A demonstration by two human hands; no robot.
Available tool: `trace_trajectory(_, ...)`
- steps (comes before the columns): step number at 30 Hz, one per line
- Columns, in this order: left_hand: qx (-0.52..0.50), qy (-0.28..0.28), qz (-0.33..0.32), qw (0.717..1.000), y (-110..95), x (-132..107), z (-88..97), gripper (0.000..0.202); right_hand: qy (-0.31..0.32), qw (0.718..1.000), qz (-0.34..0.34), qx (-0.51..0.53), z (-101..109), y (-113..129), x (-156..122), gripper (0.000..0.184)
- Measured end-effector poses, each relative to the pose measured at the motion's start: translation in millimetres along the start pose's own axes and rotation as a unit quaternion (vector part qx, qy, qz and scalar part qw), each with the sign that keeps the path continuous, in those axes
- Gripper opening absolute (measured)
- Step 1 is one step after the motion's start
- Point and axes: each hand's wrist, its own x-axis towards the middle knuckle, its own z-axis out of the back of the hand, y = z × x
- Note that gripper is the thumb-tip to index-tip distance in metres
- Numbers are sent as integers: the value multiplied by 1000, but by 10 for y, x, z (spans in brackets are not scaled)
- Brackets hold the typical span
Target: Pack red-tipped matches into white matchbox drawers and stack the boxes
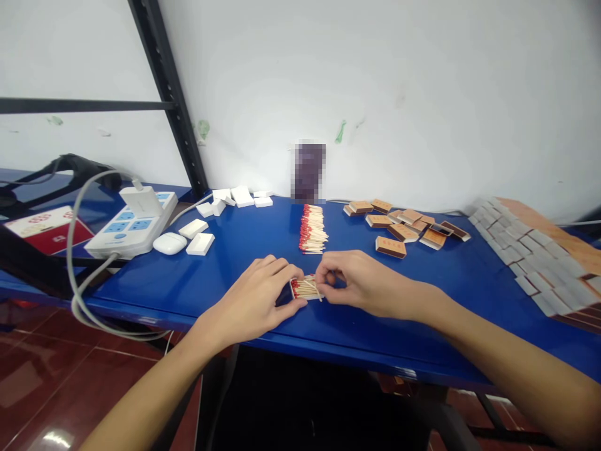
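Note:
A small white matchbox tray (292, 289) lies on the blue table near its front edge, filled with red-headed matches (306, 289). My left hand (256, 300) grips the tray's left end between thumb and forefinger. Over the tray's right end, my right hand (359, 279) is closed in a pinch on a matchstick (320, 293); its curled fingers hide that end of the tray. Just beyond my hands, a long pile of loose matches (312, 230) stretches toward the wall, red heads to the left.
Several white trays (201, 243) lie at the left, near a white earbud case (169, 243) and a power strip (136, 222) with looping cables. Orange matchbox sleeves (390, 246) are scattered at the right. Stacked matchboxes (539, 257) stand far right. A blurred dark object (308, 172) leans against the wall.

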Motion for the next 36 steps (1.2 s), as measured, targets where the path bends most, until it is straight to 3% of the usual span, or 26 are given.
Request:
trace_trajectory(10,-3,9,-9,1000,12,-1,2,22,-4,1000,16,-9,79,-43,-25,6)
trace_trajectory(15,-4,18,-20,1000,24,-2,1,24,32,996,79,-24,36,-25,-48,20)
trace_trajectory(17,-9,17,-19,1000,25,-1,1,22,29,994,104,-26,-7,-20,-46,13)
trace_trajectory(19,-14,17,-16,1000,23,-1,2,18,18,992,123,-19,-37,-27,-43,5)
trace_trajectory(26,-25,19,-3,1000,7,-7,11,17,-109,973,201,41,-51,-55,-63,10)
trace_trajectory(36,-37,19,9,999,0,9,19,13,-118,967,221,34,-213,-63,-39,10)
